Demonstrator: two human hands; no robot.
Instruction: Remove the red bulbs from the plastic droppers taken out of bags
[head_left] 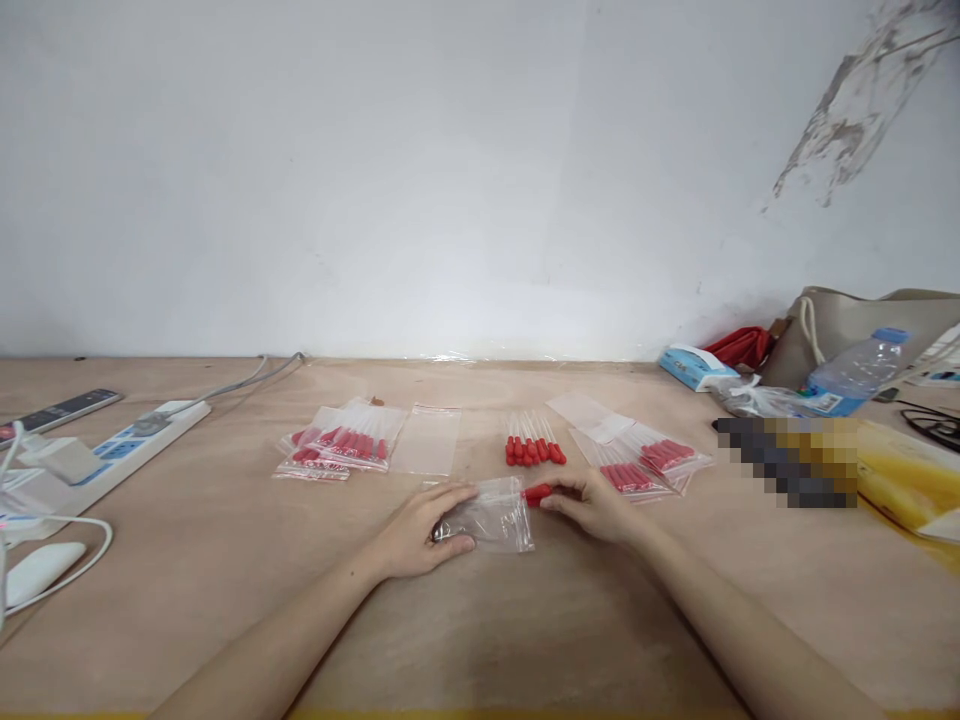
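My left hand (433,532) grips the left end of a clear zip-lock bag (495,520), fingers over its upper edge and thumb below. My right hand (592,503) pinches the red bulbs of droppers (537,494) at the bag's right end, by its zip opening. Their clear stems point left, and I cannot tell how far they reach inside the bag. Just beyond, a loose group of red-bulbed droppers (534,450) lies with stems toward the wall. An unfilled zip-lock bag (427,440) lies flat to the left of that group.
Bags filled with droppers (349,440) are stacked at left, and more filled bags (637,470) lie at right. A power strip (150,450) with cables and a remote control (60,410) occupy the far left. A tissue pack (697,368), a plastic bottle (859,372) and yellow packaging (900,480) are at right.
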